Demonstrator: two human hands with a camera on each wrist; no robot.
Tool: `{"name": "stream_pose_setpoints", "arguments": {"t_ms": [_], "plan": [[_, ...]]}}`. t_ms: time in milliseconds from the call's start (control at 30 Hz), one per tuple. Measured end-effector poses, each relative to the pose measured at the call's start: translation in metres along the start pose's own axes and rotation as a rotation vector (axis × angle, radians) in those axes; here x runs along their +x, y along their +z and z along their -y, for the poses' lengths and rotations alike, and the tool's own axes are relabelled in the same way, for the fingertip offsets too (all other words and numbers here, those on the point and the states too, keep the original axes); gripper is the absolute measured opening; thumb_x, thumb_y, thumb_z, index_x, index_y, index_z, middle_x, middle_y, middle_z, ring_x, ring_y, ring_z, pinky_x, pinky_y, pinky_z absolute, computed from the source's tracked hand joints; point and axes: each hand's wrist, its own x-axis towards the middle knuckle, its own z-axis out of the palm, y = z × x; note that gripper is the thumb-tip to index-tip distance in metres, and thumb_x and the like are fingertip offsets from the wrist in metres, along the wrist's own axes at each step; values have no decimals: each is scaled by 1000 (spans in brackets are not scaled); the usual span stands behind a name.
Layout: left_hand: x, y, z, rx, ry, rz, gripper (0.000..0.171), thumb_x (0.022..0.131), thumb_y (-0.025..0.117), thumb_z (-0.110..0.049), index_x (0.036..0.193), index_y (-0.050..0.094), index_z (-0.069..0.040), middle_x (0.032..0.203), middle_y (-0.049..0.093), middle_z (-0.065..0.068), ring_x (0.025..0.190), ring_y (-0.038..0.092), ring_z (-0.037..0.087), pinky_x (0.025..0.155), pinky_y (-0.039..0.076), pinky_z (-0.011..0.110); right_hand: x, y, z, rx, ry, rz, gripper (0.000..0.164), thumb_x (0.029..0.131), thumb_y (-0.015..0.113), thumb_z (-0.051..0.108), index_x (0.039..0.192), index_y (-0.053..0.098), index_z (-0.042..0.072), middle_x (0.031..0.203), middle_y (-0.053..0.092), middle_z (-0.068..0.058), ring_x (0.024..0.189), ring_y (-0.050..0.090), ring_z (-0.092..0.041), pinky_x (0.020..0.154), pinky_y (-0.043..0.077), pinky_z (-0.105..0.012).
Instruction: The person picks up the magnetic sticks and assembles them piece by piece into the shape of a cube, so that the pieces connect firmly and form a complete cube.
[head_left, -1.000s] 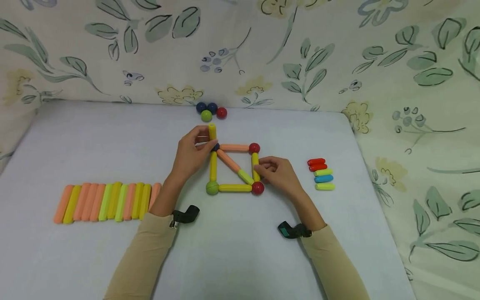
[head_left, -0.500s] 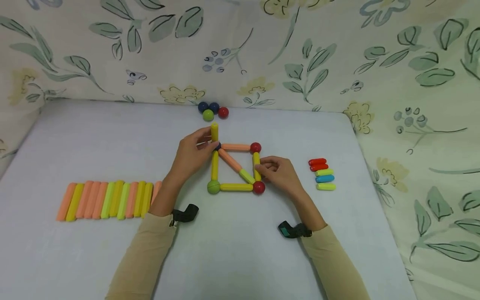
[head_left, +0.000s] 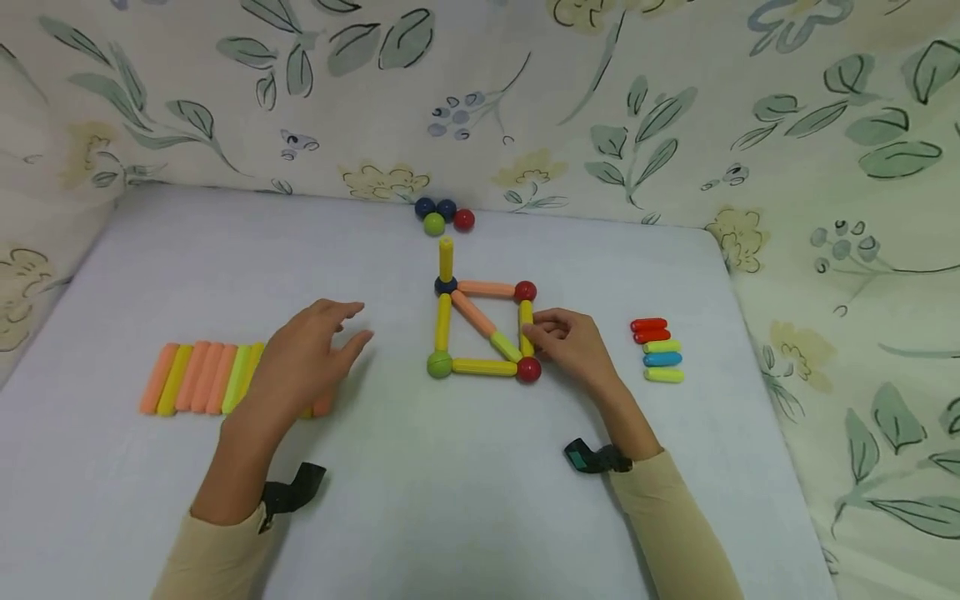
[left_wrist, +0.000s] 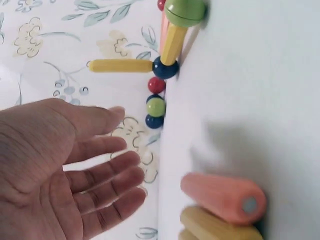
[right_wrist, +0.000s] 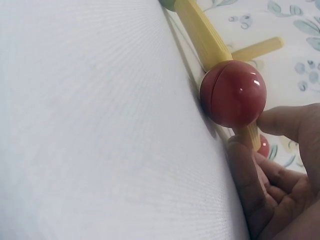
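A square of rods and balls lies on the table, with a navy ball [head_left: 446, 285], a green ball [head_left: 439, 364] and two red balls [head_left: 528, 370] at its corners. A yellow rod [head_left: 446, 258] stands upright on the navy ball. An orange and lime diagonal [head_left: 474, 314] crosses the square. My right hand [head_left: 573, 346] pinches the yellow rod [head_left: 527, 321] on the right side; the right wrist view shows thumb and fingers around it behind the red ball [right_wrist: 234, 94]. My left hand [head_left: 303, 358] holds nothing, fingers apart, over the row of rods [head_left: 201, 379], partly hiding it.
Loose navy, green and red balls [head_left: 464, 220] sit at the table's back edge. Short red, lime and blue sticks [head_left: 662, 359] lie at the right. A floral cloth [head_left: 480, 100] rises behind the table [head_left: 450, 500].
My left hand has let go at the navy corner and moved left and toward me, over the rod row. The yellow rod stays upright. My right hand keeps its hold.
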Motion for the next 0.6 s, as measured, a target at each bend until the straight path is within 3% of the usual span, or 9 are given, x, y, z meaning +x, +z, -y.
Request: {"name": "stream_pose_setpoints", "arguments": {"t_ms": [167,267,400,500,600], "plan": [[-27,4,9,41,-43,-31,48,103,68,-23,143,62,3,129,66,27,97,68,37,81,59,55,0,-1,2,10,-2,0,47,99,75,37,132,69,4,105,74,-12,81,70,-22,74,60,-21],[-36,11,10,47,-44,-42,47,101,71,-19,140,63,5,126,67,30,95,66,38,81,59,56,0,-1,2,17,-2,-1,46,99,75,37,131,70,4,105,75,-12,81,70,-22,74,60,-22],[-39,21,11,52,-16,-79,44,97,75,-11,137,65,4,123,69,30,100,67,42,81,59,58,0,-1,0,11,-4,-7,46,99,74,37,130,70,3,105,75,-12,80,70,-21,74,60,-22],[-40,26,11,58,8,-141,39,96,73,-5,134,67,4,112,71,27,90,68,39,70,59,51,0,-2,-1,14,-8,-7,47,99,74,38,130,70,3,105,75,-12,80,70,-20,74,59,-22],[-41,30,9,53,-19,-141,38,94,75,-2,130,67,7,108,71,26,84,66,35,65,57,46,0,-2,-1,12,-6,-6,47,99,74,39,130,70,4,105,75,-12,81,69,-21,74,59,-23]]}}
